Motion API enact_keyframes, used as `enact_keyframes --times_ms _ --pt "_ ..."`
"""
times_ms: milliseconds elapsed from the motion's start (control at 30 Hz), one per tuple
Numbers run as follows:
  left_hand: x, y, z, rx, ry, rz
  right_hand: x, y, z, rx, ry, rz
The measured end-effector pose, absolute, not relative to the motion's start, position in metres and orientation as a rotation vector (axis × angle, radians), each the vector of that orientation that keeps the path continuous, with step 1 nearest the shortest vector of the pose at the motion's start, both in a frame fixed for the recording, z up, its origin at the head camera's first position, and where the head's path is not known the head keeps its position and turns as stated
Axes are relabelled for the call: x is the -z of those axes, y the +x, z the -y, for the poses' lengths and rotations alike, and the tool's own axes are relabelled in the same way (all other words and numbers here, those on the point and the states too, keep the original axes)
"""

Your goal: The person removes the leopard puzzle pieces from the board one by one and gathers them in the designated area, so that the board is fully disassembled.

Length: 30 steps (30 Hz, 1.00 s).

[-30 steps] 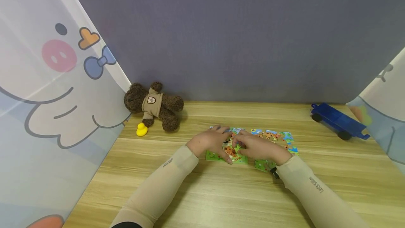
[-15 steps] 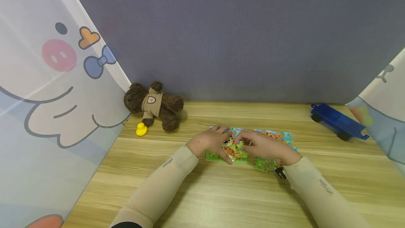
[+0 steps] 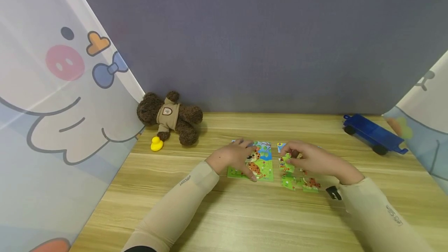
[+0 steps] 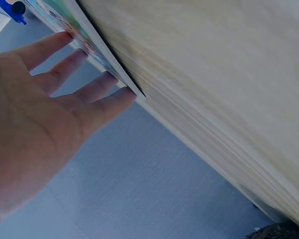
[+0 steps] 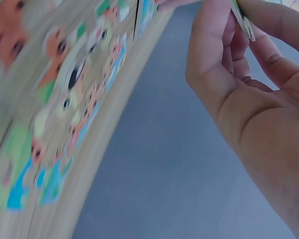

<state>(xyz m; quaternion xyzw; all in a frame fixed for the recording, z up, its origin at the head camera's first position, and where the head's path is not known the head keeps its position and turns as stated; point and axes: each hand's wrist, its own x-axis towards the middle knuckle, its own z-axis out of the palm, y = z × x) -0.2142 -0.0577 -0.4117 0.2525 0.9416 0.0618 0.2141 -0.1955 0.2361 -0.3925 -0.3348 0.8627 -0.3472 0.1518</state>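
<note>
My left hand (image 3: 233, 159) rests with spread fingers on the left side of a picture card (image 3: 266, 166) showing a spotted leopard on green. In the left wrist view, the fingertips (image 4: 123, 94) touch the card's edge and the palm holds nothing. To the right of the card, my right hand (image 3: 311, 159) pinches a small green jigsaw piece (image 3: 287, 164) between thumb and fingers. The right wrist view shows this piece (image 5: 243, 22) nearly edge-on. Other jigsaw pieces (image 3: 288, 182) lie below and behind the right hand, which hides part of them.
A brown teddy bear (image 3: 168, 115) lies at the back left beside a yellow rubber duck (image 3: 156, 144). A blue toy wagon (image 3: 374, 133) stands at the back right. Behind the wooden table (image 3: 227, 213) rises a grey partition (image 3: 252, 42).
My right hand has moved right, away from the card and over the loose pieces, and a green jigsaw piece now shows in its fingers. The left hand has stayed in place.
</note>
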Motion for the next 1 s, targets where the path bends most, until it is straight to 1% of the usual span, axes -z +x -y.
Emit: enact_keyframes --times_ms 267,433,600,700,1000 --pt "0.412 -0.213 0.058 -0.216 0.678 -2.608 0.394 -0.192 -0.279 1.038 -0.985 -2.462" --pt "0.411 -0.213 0.058 -0.227 0.664 -2.604 0.401 -0.191 -0.303 1.085 -1.07 -2.395" --pt "0.41 -0.213 0.058 -0.224 0.659 -2.601 0.41 -0.191 -0.325 1.09 -1.091 -2.401" --pt "0.41 -0.213 0.058 -0.23 0.661 -2.597 0.414 -0.191 -0.336 1.088 -1.089 -2.388" --pt "0.411 -0.213 0.058 -0.224 0.672 -2.602 0.425 -0.193 -0.353 1.089 -0.972 -2.048"
